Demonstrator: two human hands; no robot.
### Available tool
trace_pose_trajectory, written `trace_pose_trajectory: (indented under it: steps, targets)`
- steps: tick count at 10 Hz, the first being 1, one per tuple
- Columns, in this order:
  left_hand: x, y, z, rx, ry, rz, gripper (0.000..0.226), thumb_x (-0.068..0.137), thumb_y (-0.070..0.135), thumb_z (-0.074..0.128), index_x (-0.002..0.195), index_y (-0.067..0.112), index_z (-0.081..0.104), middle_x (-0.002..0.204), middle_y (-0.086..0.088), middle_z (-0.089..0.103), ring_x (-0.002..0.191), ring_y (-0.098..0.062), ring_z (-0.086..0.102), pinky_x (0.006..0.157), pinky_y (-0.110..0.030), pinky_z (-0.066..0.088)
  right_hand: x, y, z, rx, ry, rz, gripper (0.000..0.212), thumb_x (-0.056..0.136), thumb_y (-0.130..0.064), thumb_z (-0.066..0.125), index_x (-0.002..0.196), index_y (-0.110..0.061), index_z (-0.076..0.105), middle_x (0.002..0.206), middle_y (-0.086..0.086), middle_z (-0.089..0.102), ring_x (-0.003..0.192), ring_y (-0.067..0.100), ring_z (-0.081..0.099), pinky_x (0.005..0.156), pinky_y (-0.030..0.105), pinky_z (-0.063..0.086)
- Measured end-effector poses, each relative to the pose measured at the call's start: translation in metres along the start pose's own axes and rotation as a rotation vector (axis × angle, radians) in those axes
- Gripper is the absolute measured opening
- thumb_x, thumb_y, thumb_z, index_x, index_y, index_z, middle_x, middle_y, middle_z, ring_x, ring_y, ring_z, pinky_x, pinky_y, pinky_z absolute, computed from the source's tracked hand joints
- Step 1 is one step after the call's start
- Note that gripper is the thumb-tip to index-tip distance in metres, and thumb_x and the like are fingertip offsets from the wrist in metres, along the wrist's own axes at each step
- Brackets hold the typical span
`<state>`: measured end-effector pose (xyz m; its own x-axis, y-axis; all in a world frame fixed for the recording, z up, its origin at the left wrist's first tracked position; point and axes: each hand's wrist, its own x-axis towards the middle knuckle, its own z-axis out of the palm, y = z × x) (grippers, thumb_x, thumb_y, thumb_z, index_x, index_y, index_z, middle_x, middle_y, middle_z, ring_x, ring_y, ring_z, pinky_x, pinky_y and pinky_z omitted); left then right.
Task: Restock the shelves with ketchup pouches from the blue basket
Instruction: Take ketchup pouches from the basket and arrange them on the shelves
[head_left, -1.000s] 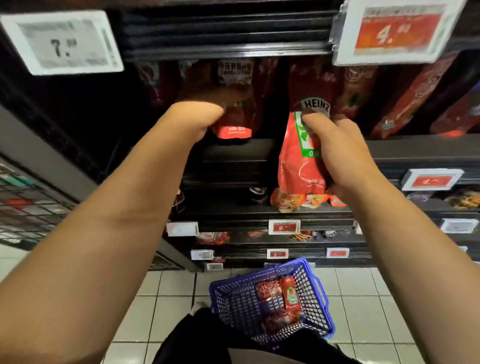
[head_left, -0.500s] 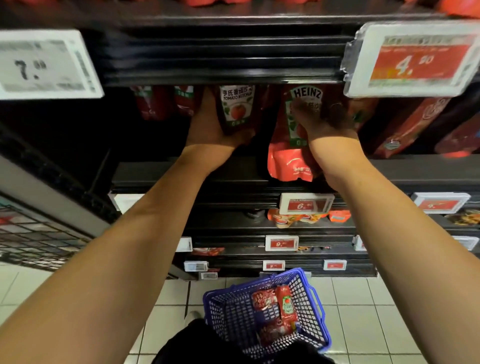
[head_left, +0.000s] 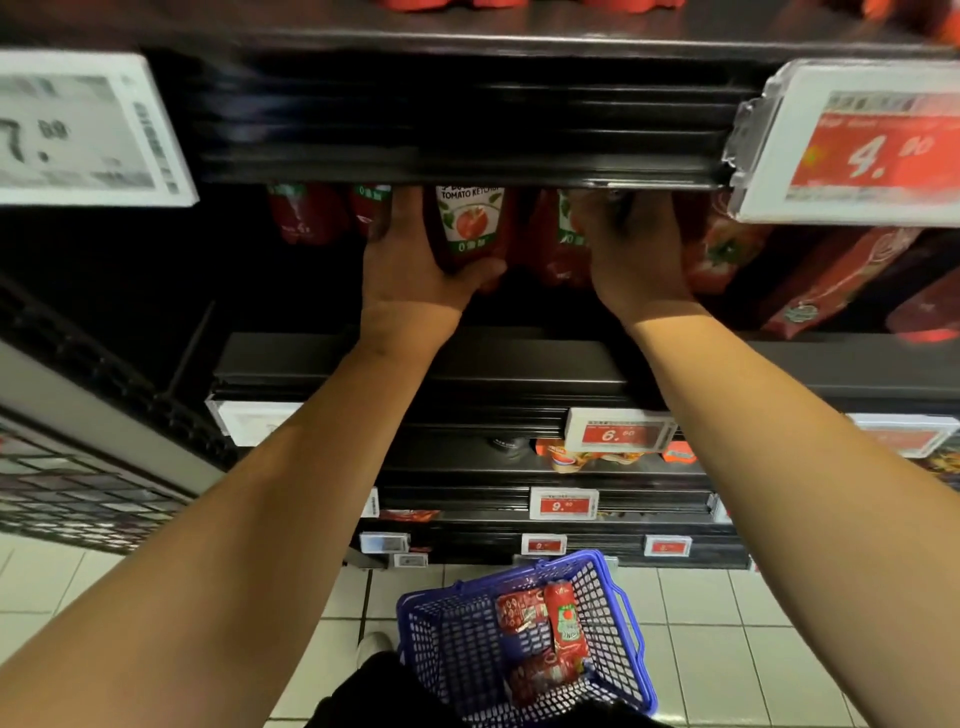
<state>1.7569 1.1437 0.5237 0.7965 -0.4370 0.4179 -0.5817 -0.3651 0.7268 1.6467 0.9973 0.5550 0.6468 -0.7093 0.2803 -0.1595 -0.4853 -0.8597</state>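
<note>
Both my arms reach up into a dark shelf bay. My left hand (head_left: 410, 265) cups a red tomato ketchup pouch (head_left: 470, 223) from the left and below, thumb curled under its base. My right hand (head_left: 631, 249) holds a second red ketchup pouch (head_left: 558, 249) just to the right of the first; its fingertips are hidden under the shelf edge above. The blue basket (head_left: 457, 639) stands on the floor below, with several red pouches (head_left: 540, 639) inside.
More red pouches (head_left: 306, 213) stand left and right of my hands in the same bay. Price tags (head_left: 88, 130) hang on the black shelf edge (head_left: 467, 166) above. Lower shelves carry small tags (head_left: 618, 431) and a few packets. White floor tiles (head_left: 727, 623) surround the basket.
My right hand has carried the Heinz pouch up from the lower shelf front and deeper into the bay beside the left pouch. The camera tilted up and closer.
</note>
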Motion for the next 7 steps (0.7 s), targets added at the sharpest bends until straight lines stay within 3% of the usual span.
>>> trace_pose_trajectory:
  steps: [1,2,4,6,7]
  targets:
    - [-0.001,-0.002,0.001,0.018,0.027,-0.007,0.093,0.070,0.038,0.090,0.144,0.009,0.042,0.140,-0.010,0.055,0.134,-0.031,0.050,0.102,-0.025,0.035,0.001,0.003,0.003,-0.055,-0.058,-0.005,0.058,0.103,-0.030,0.056,0.152,-0.008,0.034,0.155,0.010,0.041,0.146,0.022,0.034,0.121,0.037,0.024]
    - [-0.003,-0.004,0.002,0.055,0.033,0.026,0.093,0.070,0.039,0.088,0.145,0.011,0.040,0.141,-0.010,0.052,0.133,-0.032,0.049,0.103,-0.029,0.040,-0.004,0.007,0.007,-0.150,-0.077,0.004,0.064,0.101,-0.035,0.057,0.152,-0.006,0.033,0.155,0.014,0.039,0.146,0.027,0.032,0.121,0.036,0.023]
    - [-0.001,-0.007,0.006,0.169,0.012,0.027,0.095,0.075,0.038,0.084,0.152,0.015,0.031,0.151,-0.015,0.039,0.141,-0.035,0.036,0.104,-0.029,0.029,-0.013,0.027,0.022,-0.591,-0.003,0.109,0.082,0.099,-0.052,0.051,0.159,-0.009,0.015,0.162,0.015,0.022,0.147,0.035,0.022,0.118,0.033,0.010]
    - [0.001,-0.002,0.006,0.208,0.018,-0.028,0.069,0.085,0.031,0.079,0.141,0.008,0.045,0.137,-0.014,0.056,0.129,-0.032,0.053,0.100,-0.028,0.039,0.000,0.024,0.026,-0.506,0.070,0.114,0.059,0.098,-0.030,0.058,0.144,0.004,0.043,0.146,0.027,0.045,0.136,0.042,0.042,0.110,0.044,0.030]
    - [0.007,-0.003,0.009,0.247,0.046,-0.068,0.053,0.092,0.032,0.072,0.135,0.009,0.050,0.133,-0.010,0.060,0.124,-0.027,0.057,0.089,-0.018,0.032,-0.004,0.019,0.029,-0.421,0.117,0.085,0.051,0.096,-0.019,0.060,0.136,0.010,0.049,0.140,0.032,0.049,0.131,0.047,0.045,0.107,0.048,0.031]
